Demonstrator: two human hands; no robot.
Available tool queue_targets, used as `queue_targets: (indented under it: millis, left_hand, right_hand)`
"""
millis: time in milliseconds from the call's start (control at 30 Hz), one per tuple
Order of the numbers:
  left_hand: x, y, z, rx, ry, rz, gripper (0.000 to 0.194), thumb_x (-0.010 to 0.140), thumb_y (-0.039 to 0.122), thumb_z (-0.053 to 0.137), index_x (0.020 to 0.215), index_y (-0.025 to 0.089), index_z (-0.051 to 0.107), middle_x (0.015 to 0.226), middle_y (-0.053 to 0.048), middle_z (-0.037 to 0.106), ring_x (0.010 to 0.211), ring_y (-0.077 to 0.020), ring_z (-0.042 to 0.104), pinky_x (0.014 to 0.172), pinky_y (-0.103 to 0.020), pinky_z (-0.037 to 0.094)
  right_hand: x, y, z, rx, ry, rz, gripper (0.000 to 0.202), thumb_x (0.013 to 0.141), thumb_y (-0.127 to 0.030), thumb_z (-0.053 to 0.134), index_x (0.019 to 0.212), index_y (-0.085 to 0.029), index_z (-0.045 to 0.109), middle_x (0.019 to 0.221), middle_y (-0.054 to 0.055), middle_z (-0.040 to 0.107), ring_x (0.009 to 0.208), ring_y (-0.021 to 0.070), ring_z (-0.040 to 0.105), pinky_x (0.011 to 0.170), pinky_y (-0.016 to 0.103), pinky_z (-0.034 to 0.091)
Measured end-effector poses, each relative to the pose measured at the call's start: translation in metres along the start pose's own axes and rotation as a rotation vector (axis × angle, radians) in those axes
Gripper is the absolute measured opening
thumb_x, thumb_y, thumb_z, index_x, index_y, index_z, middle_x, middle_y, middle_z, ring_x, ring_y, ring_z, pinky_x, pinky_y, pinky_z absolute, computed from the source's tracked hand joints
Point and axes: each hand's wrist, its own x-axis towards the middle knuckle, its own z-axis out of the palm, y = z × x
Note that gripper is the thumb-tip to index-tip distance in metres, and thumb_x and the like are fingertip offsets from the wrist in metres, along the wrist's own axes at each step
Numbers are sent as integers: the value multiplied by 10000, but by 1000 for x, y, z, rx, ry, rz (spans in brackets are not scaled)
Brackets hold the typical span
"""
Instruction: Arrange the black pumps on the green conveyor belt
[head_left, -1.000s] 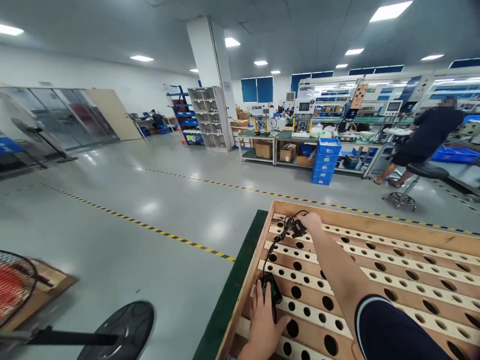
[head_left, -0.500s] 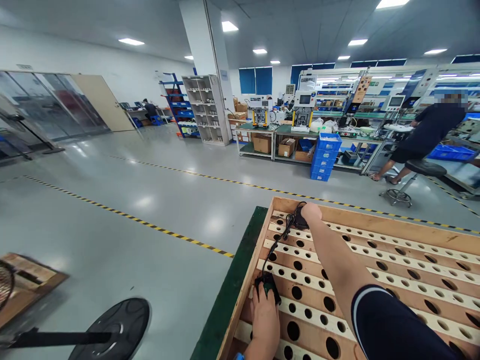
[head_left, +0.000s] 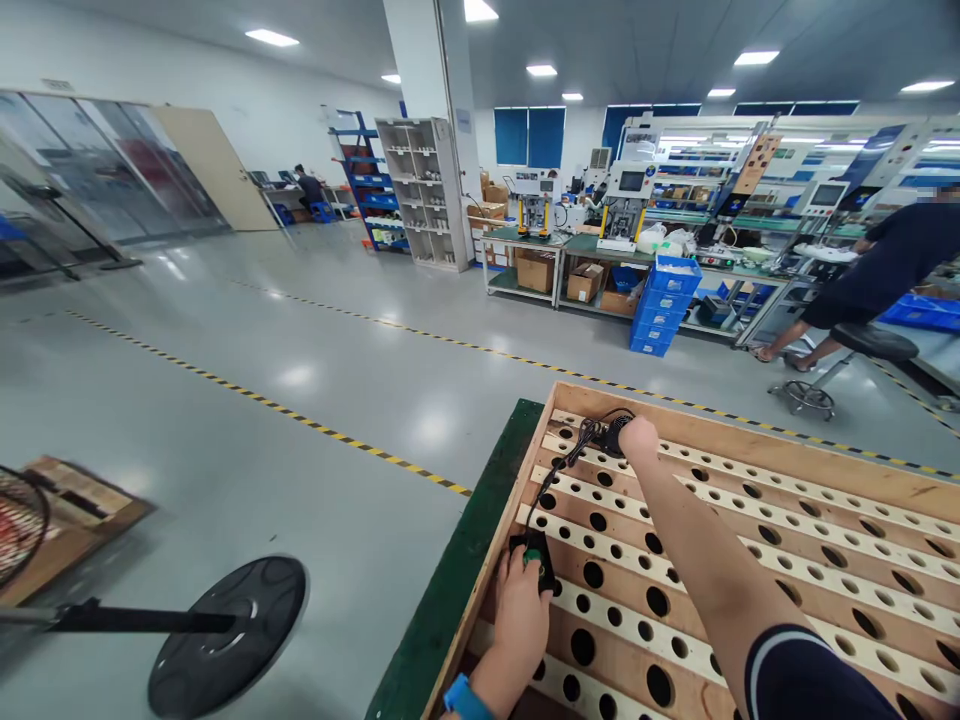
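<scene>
A large wooden rack (head_left: 750,560) with rows of round holes lies in front of me. My left hand (head_left: 521,612) presses on a small black device with a green button (head_left: 533,555) at the rack's near left edge. A black cable (head_left: 559,470) runs from it to the far left corner. There my right hand (head_left: 639,437), arm stretched out, is closed around the cable's black plug end (head_left: 613,436) near the rack's back rail.
A green-edged table (head_left: 442,610) carries the rack. A fallen fan with round black base (head_left: 225,635) lies on the floor at left, beside a wooden pallet (head_left: 71,510). A person (head_left: 877,275) stands by a stool (head_left: 862,350) at right. Workbenches and blue crates (head_left: 658,315) stand behind.
My right hand has carried the plug end a little farther toward the rack's back corner. My left hand stays on the black device. The camera has shifted slightly.
</scene>
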Motion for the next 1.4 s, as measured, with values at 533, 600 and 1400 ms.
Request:
queue_targets:
  millis: [533,600,1400]
  left_hand:
    - [3,4,-11,348,128,167,512,899,45,343,1326,128,614,1424,-167,553,1419,-327,406,1193,-461,320]
    - [6,9,-14,405,114,172,487,922,58,307,1264,102,651,1393,-206,571,1376,-354,441,1161,-510,333]
    - [50,0,-41,782,-110,510,830,678,391,817,1350,79,441,1338,-252,562,1254,-368,537,1031,-421,387]
  right_hand:
    - [-228,68,28,74,-339,-422,339,1051,-296,371,1056,-145,675,995,106,726,916,211,670,851,292,516]
    - [-309,91,51,86,-583,-519,234,874,-405,709,754,-204,687,749,17,720,715,194,672,696,258,523]
    - [-466,33,116,-44,-531,-430,303,899,-325,593,1059,-75,652,944,226,717,860,352,713,729,432,568]
